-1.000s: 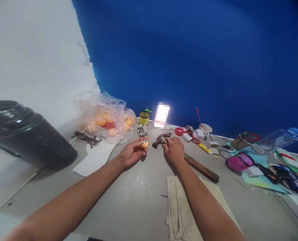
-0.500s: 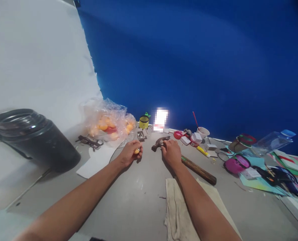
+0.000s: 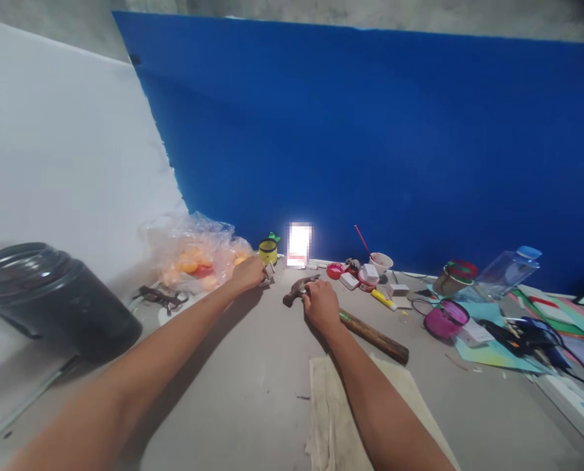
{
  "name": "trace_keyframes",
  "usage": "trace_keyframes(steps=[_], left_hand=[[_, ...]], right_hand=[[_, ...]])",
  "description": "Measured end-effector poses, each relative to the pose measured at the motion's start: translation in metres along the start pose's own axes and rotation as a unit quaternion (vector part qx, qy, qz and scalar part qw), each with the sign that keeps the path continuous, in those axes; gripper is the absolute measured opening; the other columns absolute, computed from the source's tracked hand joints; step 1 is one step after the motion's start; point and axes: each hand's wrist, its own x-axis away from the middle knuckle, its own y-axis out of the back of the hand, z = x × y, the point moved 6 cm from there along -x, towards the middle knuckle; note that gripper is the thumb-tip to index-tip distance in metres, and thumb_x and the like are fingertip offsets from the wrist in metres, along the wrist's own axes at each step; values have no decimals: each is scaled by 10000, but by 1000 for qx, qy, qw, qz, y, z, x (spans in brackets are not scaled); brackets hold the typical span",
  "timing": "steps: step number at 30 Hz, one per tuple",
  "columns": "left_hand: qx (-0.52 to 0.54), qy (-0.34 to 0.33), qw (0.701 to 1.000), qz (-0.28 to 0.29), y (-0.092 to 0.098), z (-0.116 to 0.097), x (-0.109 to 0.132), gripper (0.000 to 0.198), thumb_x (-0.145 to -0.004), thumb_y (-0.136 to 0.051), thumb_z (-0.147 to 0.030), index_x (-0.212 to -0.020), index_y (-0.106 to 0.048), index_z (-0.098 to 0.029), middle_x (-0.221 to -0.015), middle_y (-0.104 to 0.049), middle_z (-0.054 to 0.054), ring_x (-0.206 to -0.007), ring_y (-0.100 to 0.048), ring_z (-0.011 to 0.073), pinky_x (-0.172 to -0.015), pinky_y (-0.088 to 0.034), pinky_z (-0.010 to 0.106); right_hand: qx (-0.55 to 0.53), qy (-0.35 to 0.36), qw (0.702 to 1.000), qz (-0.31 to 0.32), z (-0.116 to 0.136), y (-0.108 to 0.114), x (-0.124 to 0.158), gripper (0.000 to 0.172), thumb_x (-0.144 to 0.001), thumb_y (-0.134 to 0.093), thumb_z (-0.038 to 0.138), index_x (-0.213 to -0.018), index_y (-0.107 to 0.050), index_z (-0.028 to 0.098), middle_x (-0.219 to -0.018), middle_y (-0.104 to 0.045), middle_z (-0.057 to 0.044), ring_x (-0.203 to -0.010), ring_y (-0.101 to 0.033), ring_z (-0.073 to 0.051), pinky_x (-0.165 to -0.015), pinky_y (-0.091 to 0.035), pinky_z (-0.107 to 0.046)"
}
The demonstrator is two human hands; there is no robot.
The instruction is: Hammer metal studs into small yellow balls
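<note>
My left hand point(image 3: 249, 272) reaches forward to a small open box point(image 3: 269, 275) near the back of the table. Its fingertips are hidden at the box, so what they hold does not show. My right hand point(image 3: 321, 305) is closed over the neck of a claw hammer point(image 3: 375, 335). The metal head pokes out past the fingers, and the wooden handle slants away to the right behind the wrist. Beneath the right forearm lies a folded beige cloth point(image 3: 327, 405).
At left stand a dark flask point(image 3: 90, 307) and a clear bag of orange balls point(image 3: 194, 261), with glasses point(image 3: 159, 297) before them. A yellow cup point(image 3: 268, 251) is behind the box. Rightward are a white cup point(image 3: 381, 263), yellow tube point(image 3: 383, 299), pink container point(image 3: 446, 319) and clear bottle point(image 3: 505, 275).
My left hand has moved forward to the small box; the small orange ball seen in it earlier no longer shows. My right hand stays at the hammer. The view has tilted up.
</note>
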Motion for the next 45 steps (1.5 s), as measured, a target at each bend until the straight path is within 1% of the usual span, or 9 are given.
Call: trace_keyframes(steps=[11,20,28,32,35,37,38,41,45], left_hand=[[-100,-5,993,59,-13,0,-3,113,-762,-676,-174,-691,-764,-179,-769,-747,127,-843,-726,306,-754,-513,335],[-157,0,986,65,-13,-4,3,223,-862,-590,-177,-906,-807,-157,-1005,-785,180,-972,-747,336,-806,-539,361],[-133,-15,990,46,-6,-11,2,172,-792,-623,-105,-787,-778,-180,-914,-786,132,-933,-741,295,-794,-519,331],[-84,-33,996,20,5,-22,13,223,-797,-585,-104,-829,-792,-181,-953,-794,104,-974,-725,265,-821,-515,314],[19,-48,999,14,3,-29,40,237,-802,-579,-162,-876,-799,-204,-919,-797,43,-908,-719,212,-820,-522,288],[260,10,965,31,-9,-26,62,148,-725,-648,-182,-784,-784,-177,-789,-769,49,-778,-699,207,-746,-525,298],[293,22,955,38,-16,-26,72,130,-717,-660,-213,-768,-772,-175,-739,-746,44,-710,-682,197,-694,-523,299],[363,45,930,37,-36,-27,92,148,-699,-704,-277,-787,-727,-159,-718,-712,45,-634,-650,170,-611,-499,282],[449,60,891,0,-46,-27,99,192,-649,-780,-280,-755,-668,-166,-722,-679,21,-641,-614,142,-609,-475,257]], right_hand=[[-14,-18,999,35,0,-2,-2,197,-989,-619,246,-1170,-678,194,-1207,-705,-125,-1141,-584,-279,-929,-416,-356],[-21,-11,999,24,-3,-7,-2,209,-983,-592,235,-1165,-683,187,-1184,-713,-131,-1112,-587,-288,-930,-415,-367],[-28,4,1000,1,-6,-12,-2,234,-959,-602,213,-1175,-691,193,-1168,-728,-129,-1103,-599,-290,-920,-424,-365],[-30,0,999,-14,-8,-11,-2,219,-943,-625,204,-1149,-699,195,-1132,-726,-138,-1072,-602,-292,-897,-426,-368],[-76,22,995,-65,-2,-1,-1,190,-947,-618,215,-1112,-711,195,-1119,-726,-138,-1063,-599,-290,-918,-430,-383],[-162,56,981,-94,7,6,1,158,-961,-599,245,-1054,-722,207,-1071,-736,-118,-1027,-616,-274,-918,-447,-379],[-215,66,970,-92,11,7,2,147,-965,-597,264,-1014,-726,214,-1029,-743,-101,-984,-631,-259,-896,-461,-368],[-351,49,934,-33,22,2,5,125,-935,-636,301,-912,-730,222,-906,-757,-55,-839,-662,-217,-786,-492,-325],[-416,18,909,30,30,-3,8,96,-873,-680,267,-840,-749,209,-842,-772,-36,-802,-687,-206,-767,-502,-312]])
